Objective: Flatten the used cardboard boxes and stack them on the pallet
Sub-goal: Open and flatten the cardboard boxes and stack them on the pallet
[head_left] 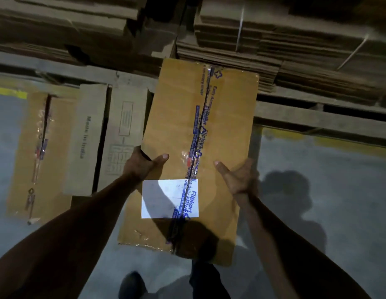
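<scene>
A brown cardboard box [226, 117] with blue printed tape down its middle and a white label hangs in front of me, above the floor. My left hand [142, 162] grips its left edge, thumb on top and fingers hidden underneath. My right hand [237, 180] holds the right edge the same way, thumb lying on the top face. The box's far end reaches over the wooden pallet [317, 119]. Bundles of flattened cardboard [274, 46] are piled on the pallet.
Three more boxes lie on the floor to the left: a taped one [36, 156], a plain one [86, 139] printed "Made in India", and one [125, 134] with a diagram. Grey concrete floor [328, 190] spreads right. My shoes [131, 285] show at the bottom.
</scene>
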`<state>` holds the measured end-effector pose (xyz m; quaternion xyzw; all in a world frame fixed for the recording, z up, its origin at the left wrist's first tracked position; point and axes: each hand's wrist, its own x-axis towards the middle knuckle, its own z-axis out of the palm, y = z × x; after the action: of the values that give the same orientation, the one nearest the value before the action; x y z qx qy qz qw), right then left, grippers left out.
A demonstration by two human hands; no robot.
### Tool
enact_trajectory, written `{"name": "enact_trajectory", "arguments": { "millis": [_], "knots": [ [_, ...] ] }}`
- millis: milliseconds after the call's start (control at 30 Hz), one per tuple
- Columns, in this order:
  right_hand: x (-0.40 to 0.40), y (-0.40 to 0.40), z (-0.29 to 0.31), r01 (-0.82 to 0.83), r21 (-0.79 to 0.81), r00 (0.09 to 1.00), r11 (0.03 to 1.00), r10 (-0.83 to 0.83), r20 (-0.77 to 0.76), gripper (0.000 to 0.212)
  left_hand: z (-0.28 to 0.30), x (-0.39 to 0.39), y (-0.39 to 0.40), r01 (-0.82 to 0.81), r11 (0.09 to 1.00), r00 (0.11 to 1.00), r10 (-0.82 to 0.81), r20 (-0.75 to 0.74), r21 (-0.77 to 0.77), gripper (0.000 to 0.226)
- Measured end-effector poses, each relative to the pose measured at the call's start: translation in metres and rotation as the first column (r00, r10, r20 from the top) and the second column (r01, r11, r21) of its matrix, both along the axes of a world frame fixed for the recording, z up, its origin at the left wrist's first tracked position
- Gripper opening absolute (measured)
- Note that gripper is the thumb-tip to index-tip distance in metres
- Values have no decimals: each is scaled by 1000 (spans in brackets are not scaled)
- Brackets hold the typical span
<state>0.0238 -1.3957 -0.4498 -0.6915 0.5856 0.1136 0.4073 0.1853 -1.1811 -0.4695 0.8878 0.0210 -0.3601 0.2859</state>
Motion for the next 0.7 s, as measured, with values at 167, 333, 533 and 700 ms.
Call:
{"name": "enact_trajectory", "arguments": {
  "millis": [167, 333, 533, 700],
  "knots": [
    [-3, 6, -22, 148, -28, 974, 989, -141, 176, 80, -10, 0, 4, -124, 982, 991, 117, -59, -139, 68],
    [-11, 10, -12, 58, -61, 989, 996, -49, 137, 84, 3, -11, 0, -199, 969, 979, 189, -76, -150, 50],
    [-41, 37, 47, -4, -141, 990, 990, 24, 142, 83, 43, -57, 41, -247, 967, 967, 250, 44, -56, 86],
    [-90, 88, 106, -67, -142, 962, 988, 102, 254, 81, 115, -112, 97, -202, 979, 969, 199, 149, 5, 71]
  ]
}}
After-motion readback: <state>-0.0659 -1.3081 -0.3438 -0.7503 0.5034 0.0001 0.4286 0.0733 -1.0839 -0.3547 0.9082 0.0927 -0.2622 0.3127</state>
